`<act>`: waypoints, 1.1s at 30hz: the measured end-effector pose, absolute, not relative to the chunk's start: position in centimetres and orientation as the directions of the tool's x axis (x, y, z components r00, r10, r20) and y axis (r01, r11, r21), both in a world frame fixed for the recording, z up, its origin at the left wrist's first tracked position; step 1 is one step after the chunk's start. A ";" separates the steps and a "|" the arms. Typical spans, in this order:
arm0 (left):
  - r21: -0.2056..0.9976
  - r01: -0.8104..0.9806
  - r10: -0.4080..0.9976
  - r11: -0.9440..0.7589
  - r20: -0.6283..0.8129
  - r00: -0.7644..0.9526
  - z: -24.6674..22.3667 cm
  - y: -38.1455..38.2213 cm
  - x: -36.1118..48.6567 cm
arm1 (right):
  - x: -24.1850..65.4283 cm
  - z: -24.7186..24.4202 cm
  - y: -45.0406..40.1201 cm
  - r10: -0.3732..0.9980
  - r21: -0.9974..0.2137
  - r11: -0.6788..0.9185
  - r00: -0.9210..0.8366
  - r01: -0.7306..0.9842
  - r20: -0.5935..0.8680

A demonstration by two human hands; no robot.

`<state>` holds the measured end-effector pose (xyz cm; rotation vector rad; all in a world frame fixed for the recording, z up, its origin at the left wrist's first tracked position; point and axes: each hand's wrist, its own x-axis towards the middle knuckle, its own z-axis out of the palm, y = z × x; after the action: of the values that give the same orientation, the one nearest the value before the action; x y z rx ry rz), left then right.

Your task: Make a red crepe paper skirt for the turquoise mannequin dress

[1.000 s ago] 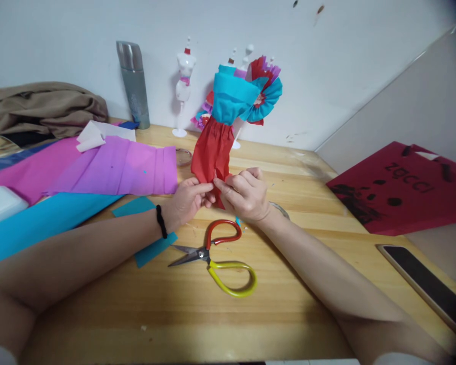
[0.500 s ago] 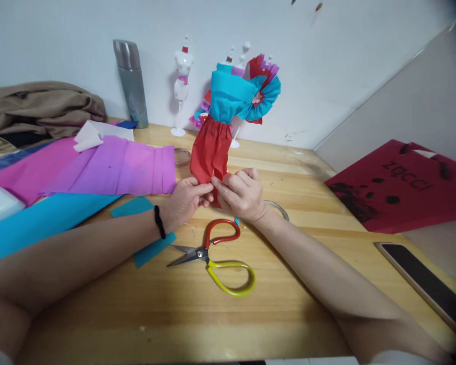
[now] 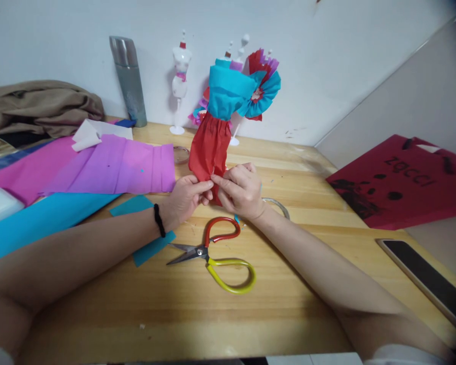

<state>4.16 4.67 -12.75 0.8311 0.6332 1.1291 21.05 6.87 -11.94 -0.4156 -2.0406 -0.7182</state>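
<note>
A small dress form wears a blue paper top (image 3: 226, 90) with a large ruffled blue flower (image 3: 264, 95) at its right side. Below the top hangs a gathered red paper skirt (image 3: 210, 144). My left hand (image 3: 190, 195) pinches the skirt's lower edge between thumb and fingers. Against that same edge, my right hand (image 3: 243, 190) is closed, its fingertips meeting my left thumb on the red paper. Opened scissors (image 3: 201, 252) with one red and one yellow handle lie on the wooden table (image 3: 175, 314) just below both hands.
Purple paper (image 3: 137, 165), blue paper (image 3: 41, 218) and a brown cloth (image 3: 41, 106) lie at the left. A bottle (image 3: 129, 81) and a bare white dress form (image 3: 180, 73) stand at the back. At the right are a red bag (image 3: 399, 182) and a phone (image 3: 421, 279).
My right fingers have shifted slightly at the skirt's edge. My left hand keeps its pinch. The whole view has moved a little.
</note>
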 end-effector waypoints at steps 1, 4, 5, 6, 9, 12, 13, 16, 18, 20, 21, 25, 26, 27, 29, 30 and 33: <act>0.832 -0.518 0.949 0.196 -0.028 0.314 -12.7 4.7 4.2 | 21.0 -11.9 6.8 0.015 0.318 0.780 -0.525 0.538 0.851; 0.829 -0.526 0.949 0.192 -0.019 0.315 -12.8 4.7 4.2 | 20.9 -12.0 6.8 0.046 0.261 0.803 -0.494 0.535 0.868; 0.827 -0.529 0.949 0.189 -0.014 0.316 -12.8 4.7 4.2 | 20.9 -12.1 6.7 0.069 0.235 0.808 -0.484 0.540 0.873; 0.826 -0.533 0.949 0.185 -0.009 0.314 -12.9 4.7 4.2 | 20.9 -12.2 6.7 0.093 0.206 0.812 -0.471 0.546 0.877; 0.825 -0.535 0.949 0.183 -0.006 0.315 -12.9 4.7 4.2 | 20.9 -12.6 6.6 0.182 0.101 0.820 -0.425 0.563 0.887; 0.828 -0.524 0.946 0.199 -0.024 0.323 -12.9 4.7 4.2 | 20.8 -12.8 6.4 0.291 -0.021 0.815 -0.378 0.579 0.879; 0.829 -0.521 0.945 0.205 -0.028 0.326 -12.9 4.8 4.3 | 20.7 -12.7 6.3 0.324 -0.066 0.816 -0.358 0.574 0.876; 0.830 -0.519 0.944 0.206 -0.029 0.329 -12.9 4.8 4.3 | 20.5 -12.6 6.1 0.394 -0.214 0.834 -0.278 0.509 0.876; 0.831 -0.518 0.945 0.202 -0.028 0.325 -12.9 4.9 4.3 | 20.4 -12.4 5.9 0.432 -0.292 0.834 -0.226 0.468 0.873; 0.833 -0.515 0.945 0.203 -0.030 0.325 -12.9 4.9 4.3 | 20.3 -12.4 5.9 0.456 -0.329 0.828 -0.203 0.453 0.867; 0.833 -0.514 0.944 0.206 -0.032 0.328 -12.9 4.8 4.3 | 20.2 -12.4 5.9 0.457 -0.333 0.829 -0.202 0.450 0.866; 0.825 -0.525 0.942 0.211 -0.029 0.333 -12.8 4.8 4.2 | 20.2 -12.5 6.0 0.431 -0.315 0.847 -0.207 0.428 0.878; 0.820 -0.531 0.943 0.211 -0.027 0.333 -12.7 4.8 4.2 | 20.2 -12.6 6.1 0.429 -0.315 0.849 -0.206 0.424 0.879; 0.817 -0.537 0.942 0.212 -0.026 0.333 -12.7 4.8 4.2 | 20.2 -12.6 6.1 0.433 -0.318 0.847 -0.205 0.426 0.878; 0.812 -0.539 0.941 0.223 -0.034 0.338 -12.6 4.8 4.2 | 20.2 -12.7 6.2 0.451 -0.330 0.835 -0.206 0.440 0.868; 0.811 -0.538 0.939 0.231 -0.040 0.342 -12.6 4.8 4.2 | 20.2 -12.7 6.2 0.461 -0.336 0.829 -0.207 0.446 0.863; 0.799 -0.546 0.937 0.251 -0.060 0.344 -12.6 4.9 4.2 | 20.2 -12.7 6.3 0.461 -0.340 0.831 -0.204 0.439 0.864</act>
<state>4.17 4.89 -12.63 0.7716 0.6101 1.0984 20.23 6.27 -12.71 -0.6837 -1.8285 0.0232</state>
